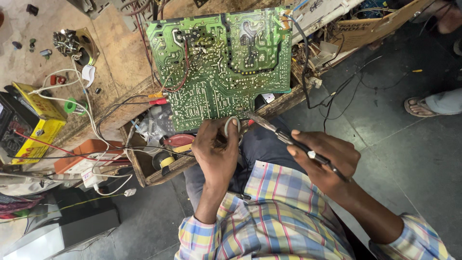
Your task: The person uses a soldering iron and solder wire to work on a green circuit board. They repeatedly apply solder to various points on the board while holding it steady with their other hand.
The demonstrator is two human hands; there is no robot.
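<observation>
The green circuit board (219,62) lies solder side up on the counter (120,53), just beyond both hands, the right hand (327,161) closed around a soldering iron (288,139) slanting up-left toward its near edge, the left hand (216,149) nearer, pinching a small solder coil (231,126).

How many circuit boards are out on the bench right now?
1: the green circuit board lies solder side up on the wooden bench, just above both hands. Others may be hidden in the clutter.
</observation>
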